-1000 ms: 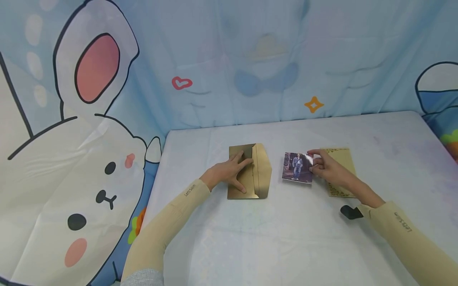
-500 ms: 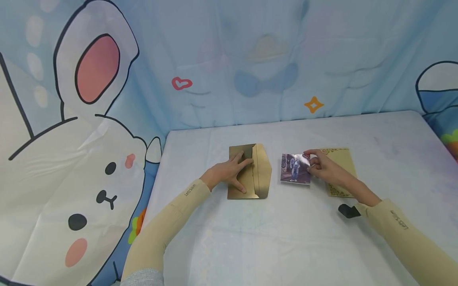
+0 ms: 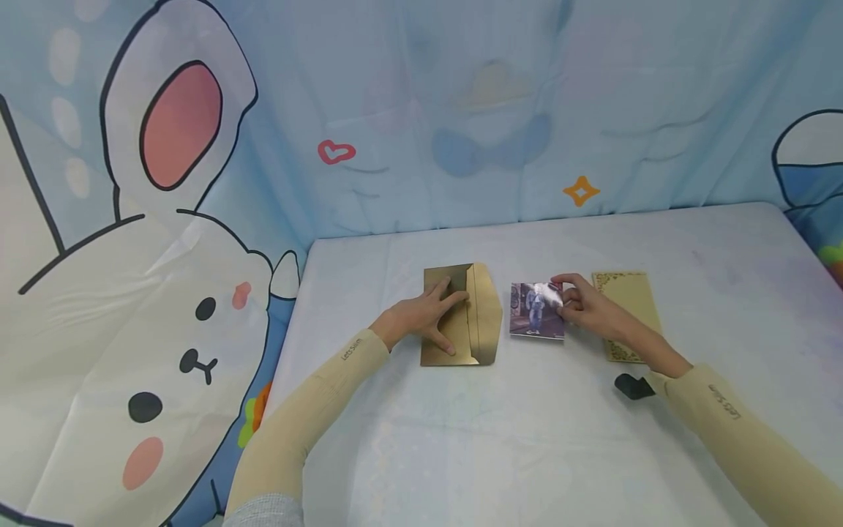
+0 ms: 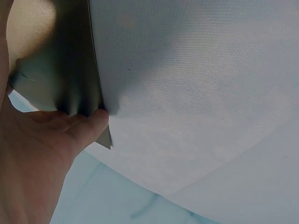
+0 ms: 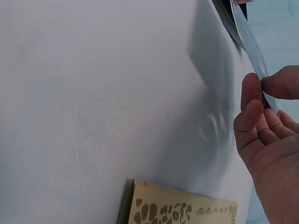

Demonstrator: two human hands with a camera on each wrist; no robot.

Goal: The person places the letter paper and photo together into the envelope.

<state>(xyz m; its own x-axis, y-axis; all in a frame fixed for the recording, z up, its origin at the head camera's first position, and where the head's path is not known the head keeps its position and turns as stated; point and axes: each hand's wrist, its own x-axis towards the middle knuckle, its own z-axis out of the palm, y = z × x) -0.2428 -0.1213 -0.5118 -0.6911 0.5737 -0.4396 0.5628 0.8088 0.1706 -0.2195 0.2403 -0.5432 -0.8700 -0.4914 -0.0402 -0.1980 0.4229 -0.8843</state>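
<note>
The left hand (image 3: 421,319) lies flat, fingers straight, on the gold envelope (image 3: 461,315), whose flap is open to the right. Just beside it, with a narrow free gap, the right hand (image 3: 589,307) pinches the photo (image 3: 535,311), slightly lifted. The patterned card (image 3: 628,315) is partly hidden behind this hand. The photo has moved nearer to the envelope.

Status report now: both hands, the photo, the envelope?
Left hand flat on gold envelope, flap open. Right hand pinches photo by its edge, beside the envelope. Nothing between them.
</note>
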